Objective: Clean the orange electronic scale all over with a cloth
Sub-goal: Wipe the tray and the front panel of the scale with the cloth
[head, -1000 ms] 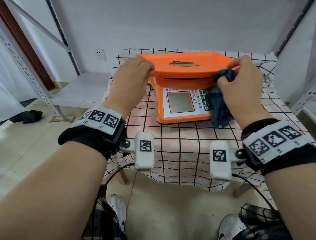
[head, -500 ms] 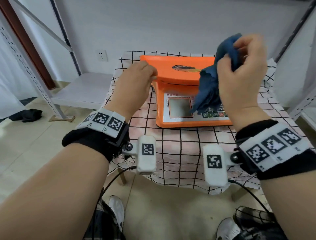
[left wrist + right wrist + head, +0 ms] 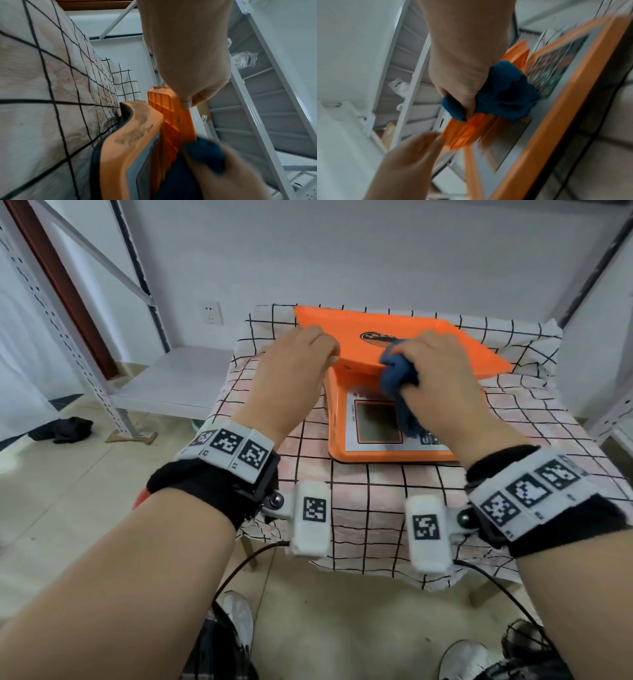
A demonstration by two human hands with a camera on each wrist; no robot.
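Note:
The orange electronic scale (image 3: pixel 373 453) stands on a checked tablecloth, its weighing pan (image 3: pixel 442 344) skewed, with the right end nearer me. My left hand (image 3: pixel 317 349) grips the pan's front left corner; in the left wrist view the thumb of the left hand (image 3: pixel 186 104) lies on the pan's (image 3: pixel 173 121) edge. My right hand (image 3: pixel 424 357) holds a bunched dark blue cloth (image 3: pixel 399 371) against the pan's front edge, above the display. The right wrist view shows the cloth (image 3: pixel 503 93) clamped in the right hand (image 3: pixel 462 70) against the scale (image 3: pixel 559 108). The scale's side (image 3: pixel 137 119) is smudged with dirt.
The table under the checked cloth (image 3: pixel 373 518) is small, with its edge close to me. White metal shelving (image 3: pixel 171 378) stands at the left and a shelf frame (image 3: pixel 613 416) at the right. A dark rag (image 3: pixel 68 429) lies on the floor. My shoes (image 3: pixel 239 621) are below.
The right hand left the pan's right end, lifted the cloth high, and has come down with it on the pan's front edge near the middle. The left hand kept its hold.

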